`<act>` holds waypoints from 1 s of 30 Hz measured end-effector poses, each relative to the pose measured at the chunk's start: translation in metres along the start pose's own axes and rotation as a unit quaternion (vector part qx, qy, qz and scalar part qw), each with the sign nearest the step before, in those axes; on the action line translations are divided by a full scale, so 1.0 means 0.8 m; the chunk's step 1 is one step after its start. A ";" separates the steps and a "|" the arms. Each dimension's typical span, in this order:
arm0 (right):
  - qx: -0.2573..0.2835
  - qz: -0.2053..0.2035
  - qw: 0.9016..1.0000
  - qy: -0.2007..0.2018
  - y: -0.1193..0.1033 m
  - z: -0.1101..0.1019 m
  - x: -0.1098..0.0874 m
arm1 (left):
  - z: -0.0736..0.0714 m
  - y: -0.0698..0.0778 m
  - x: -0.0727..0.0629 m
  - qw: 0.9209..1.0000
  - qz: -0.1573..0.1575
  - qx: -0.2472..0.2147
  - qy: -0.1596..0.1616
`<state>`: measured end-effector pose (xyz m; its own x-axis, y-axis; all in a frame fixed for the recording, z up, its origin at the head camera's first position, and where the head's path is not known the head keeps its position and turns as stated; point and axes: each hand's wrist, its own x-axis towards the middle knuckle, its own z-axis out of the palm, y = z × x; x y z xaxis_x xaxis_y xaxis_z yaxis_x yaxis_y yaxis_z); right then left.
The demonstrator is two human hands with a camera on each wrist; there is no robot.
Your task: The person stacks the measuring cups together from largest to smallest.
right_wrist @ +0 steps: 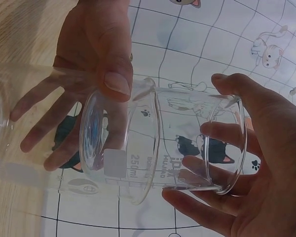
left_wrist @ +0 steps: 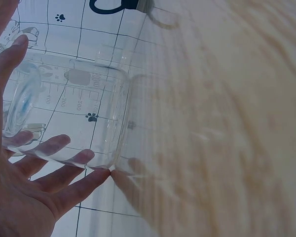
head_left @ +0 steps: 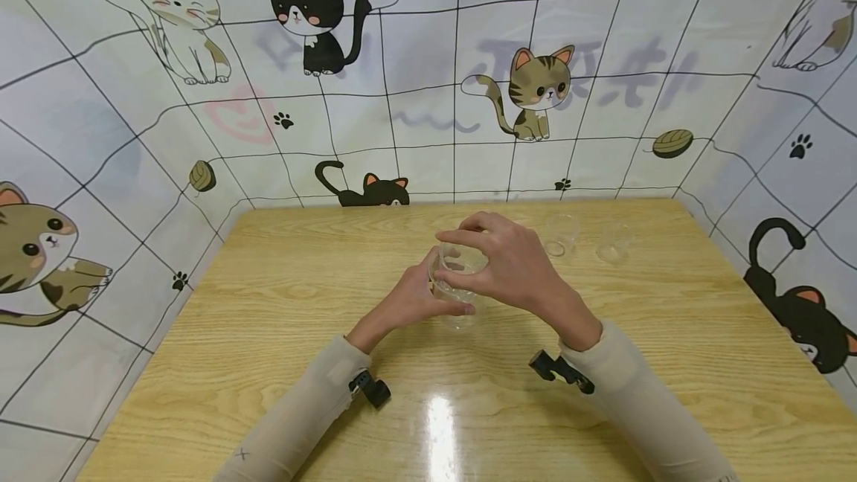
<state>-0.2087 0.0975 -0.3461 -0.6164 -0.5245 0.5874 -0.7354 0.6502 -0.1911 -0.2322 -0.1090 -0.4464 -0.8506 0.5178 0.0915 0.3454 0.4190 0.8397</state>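
A large clear glass beaker (left_wrist: pixel 79 116) with a printed volume scale stands upright on the table. My left hand (head_left: pixel 415 294) grips its side, thumb on the near side and fingers spread along the far side. Above it, my right hand (head_left: pixel 514 259) holds a smaller clear beaker (right_wrist: pixel 187 148) marked 250ml, with thumb and fingers round its rim end. The smaller beaker's base sits within the mouth of the large one, its body still partly above that rim. In the right wrist view the left thumb overlaps the place where the two beakers meet.
Two more clear glass vessels, one (head_left: pixel 561 233) nearer the middle and one (head_left: pixel 614 244) farther right, stand at the back right of the wooden table (head_left: pixel 301 266). A cat-patterned cloth wall (head_left: pixel 428 117) rises behind the table and along both sides.
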 end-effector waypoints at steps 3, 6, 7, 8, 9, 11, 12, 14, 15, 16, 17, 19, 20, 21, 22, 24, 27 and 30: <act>0.000 0.002 1.000 -0.002 0.000 0.000 0.000 | 0.000 0.000 0.000 1.000 -0.004 0.001 0.002; 0.000 0.003 1.000 -0.003 0.000 0.000 0.000 | 0.000 0.000 0.000 1.000 -0.005 0.000 0.002; 0.000 0.004 1.000 -0.004 0.000 0.000 0.000 | 0.000 0.000 0.000 1.000 -0.004 -0.001 0.002; -0.001 0.004 1.000 -0.006 -0.001 0.000 0.000 | 0.001 -0.001 0.000 1.000 -0.004 -0.002 0.002; -0.001 0.004 1.000 -0.006 -0.001 0.000 0.000 | 0.001 -0.001 0.000 1.000 -0.002 -0.002 0.002; -0.001 0.003 1.000 -0.007 -0.001 0.001 -0.001 | 0.001 -0.001 0.000 1.000 -0.001 -0.004 0.002; 0.000 0.003 1.000 -0.007 -0.001 0.001 -0.001 | 0.001 -0.001 0.000 1.000 -0.001 -0.004 0.001; 0.000 0.002 1.000 -0.006 -0.001 0.001 -0.001 | 0.000 -0.001 -0.001 1.000 0.001 -0.005 0.001; 0.001 0.002 1.000 -0.005 -0.001 0.001 -0.001 | 0.000 0.000 -0.001 1.000 0.001 -0.005 0.001; 0.001 0.001 1.000 -0.005 -0.001 0.001 -0.001 | 0.000 0.000 -0.001 1.000 0.001 -0.006 0.000; 0.002 0.001 1.000 -0.006 -0.001 0.002 -0.001 | 0.000 -0.001 -0.001 1.000 0.001 -0.007 -0.001; 0.001 0.001 1.000 -0.007 0.000 0.003 -0.001 | 0.000 -0.001 -0.001 1.000 0.000 -0.009 -0.003; 0.000 0.001 1.000 -0.007 0.000 0.003 -0.001 | 0.000 -0.001 -0.001 1.000 0.000 -0.009 -0.004; 0.000 0.001 1.000 -0.007 0.001 0.003 -0.001 | 0.000 -0.001 -0.001 1.000 0.001 -0.009 -0.005; 0.001 0.001 1.000 -0.008 0.001 0.004 -0.001 | 0.000 -0.001 -0.001 1.000 0.001 -0.009 -0.005; 0.000 0.001 1.000 -0.008 0.001 0.004 -0.001 | 0.000 -0.001 -0.001 1.000 0.001 -0.008 -0.005; 0.001 0.000 1.000 -0.008 0.002 0.005 -0.001 | 0.000 -0.001 -0.001 1.000 0.002 -0.006 -0.004; 0.000 -0.001 1.000 -0.008 0.003 0.005 0.000 | 0.001 -0.001 -0.001 1.000 0.001 -0.007 -0.002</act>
<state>-0.2114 0.0965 -0.3500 -0.6195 -0.5346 0.5748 -0.7364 0.6495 -0.1895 -0.2315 -0.1092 -0.4473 -0.8482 0.5217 0.0921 0.3427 0.4077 0.8464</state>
